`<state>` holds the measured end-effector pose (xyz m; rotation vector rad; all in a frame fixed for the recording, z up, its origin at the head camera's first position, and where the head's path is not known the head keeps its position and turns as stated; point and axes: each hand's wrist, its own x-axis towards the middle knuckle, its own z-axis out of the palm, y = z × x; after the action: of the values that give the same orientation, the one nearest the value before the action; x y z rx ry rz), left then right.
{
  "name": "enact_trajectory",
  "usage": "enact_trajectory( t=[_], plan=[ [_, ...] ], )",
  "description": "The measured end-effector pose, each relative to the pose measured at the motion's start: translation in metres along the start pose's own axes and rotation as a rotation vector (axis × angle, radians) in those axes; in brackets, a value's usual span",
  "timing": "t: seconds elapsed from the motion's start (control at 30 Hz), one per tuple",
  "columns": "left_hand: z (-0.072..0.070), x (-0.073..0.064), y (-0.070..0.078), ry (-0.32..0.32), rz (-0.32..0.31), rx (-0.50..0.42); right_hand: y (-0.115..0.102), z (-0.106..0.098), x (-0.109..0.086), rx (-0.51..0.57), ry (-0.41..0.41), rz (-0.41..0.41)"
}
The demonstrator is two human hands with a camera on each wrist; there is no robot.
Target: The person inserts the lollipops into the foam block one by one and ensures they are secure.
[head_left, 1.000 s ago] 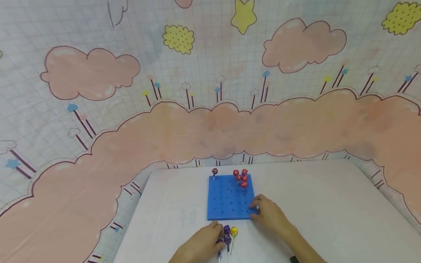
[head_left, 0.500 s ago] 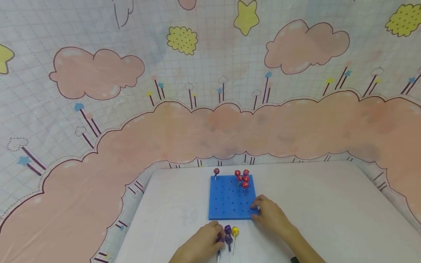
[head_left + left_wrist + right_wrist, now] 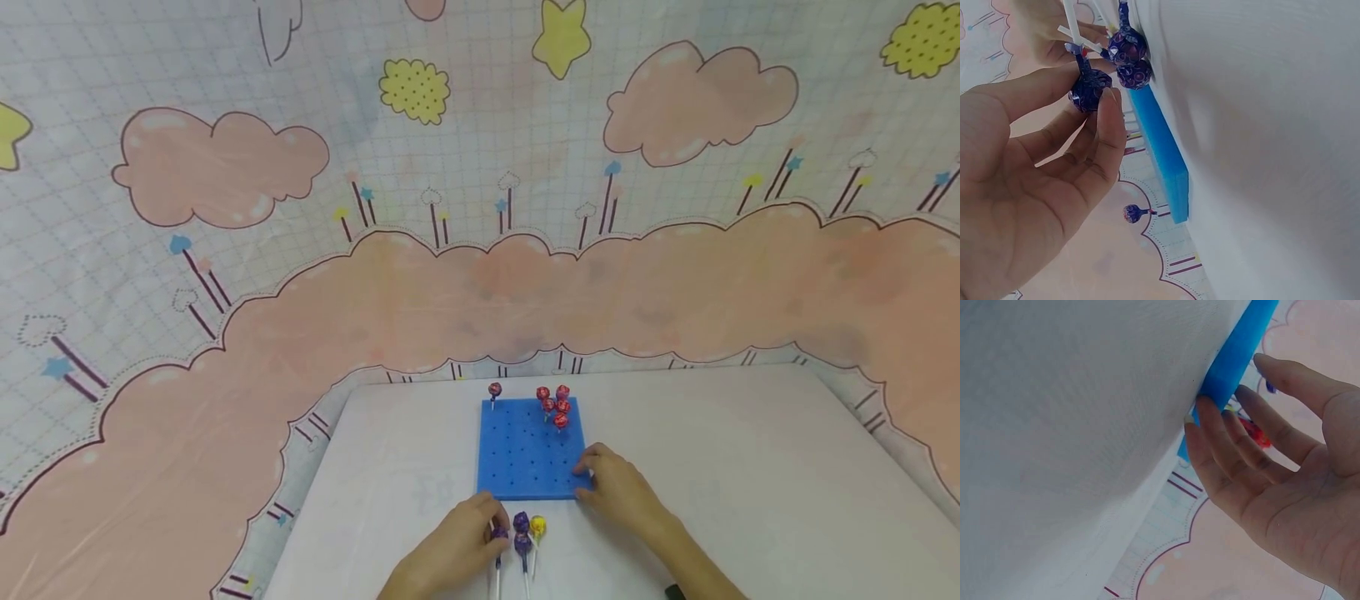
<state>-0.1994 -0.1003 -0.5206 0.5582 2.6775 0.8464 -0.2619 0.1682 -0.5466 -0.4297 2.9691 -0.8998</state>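
My left hand (image 3: 457,542) pinches the wrapped head of a purple lollipop (image 3: 1090,90) between thumb and finger, its white stick pointing toward me. Two more purple lollipops (image 3: 522,545) and a yellow lollipop (image 3: 537,526) lie just to its right. Beyond them is a blue board (image 3: 510,458) with rows of small holes. At the board's near right edge rests my right hand (image 3: 618,492); in the right wrist view its fingers (image 3: 1216,434) are loosely bent and some touch the board's side.
Several red lollipops (image 3: 561,421) stand in the board's far right corner. A dark purple lollipop (image 3: 494,389) stands upright in its far left corner. The white table (image 3: 750,467) extends to both sides, with a cartoon-printed cloth (image 3: 480,300) behind it.
My left hand has lifted slightly and moved a little away from the two purple lollipops, with the pinched one in its fingers. The right hand stays at the board's edge.
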Motion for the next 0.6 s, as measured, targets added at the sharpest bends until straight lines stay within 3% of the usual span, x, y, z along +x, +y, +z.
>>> enact_trajectory(
  t=[0.33,0.6],
  plan=[
    [-0.008,0.001,0.001,0.031,0.026,-0.023,-0.002,-0.001,-0.001,-0.012,-0.002,-0.007],
    [-0.011,0.004,-0.001,0.14,0.071,-0.048,-0.002,0.0,-0.001,-0.019,0.004,-0.005]
  ],
)
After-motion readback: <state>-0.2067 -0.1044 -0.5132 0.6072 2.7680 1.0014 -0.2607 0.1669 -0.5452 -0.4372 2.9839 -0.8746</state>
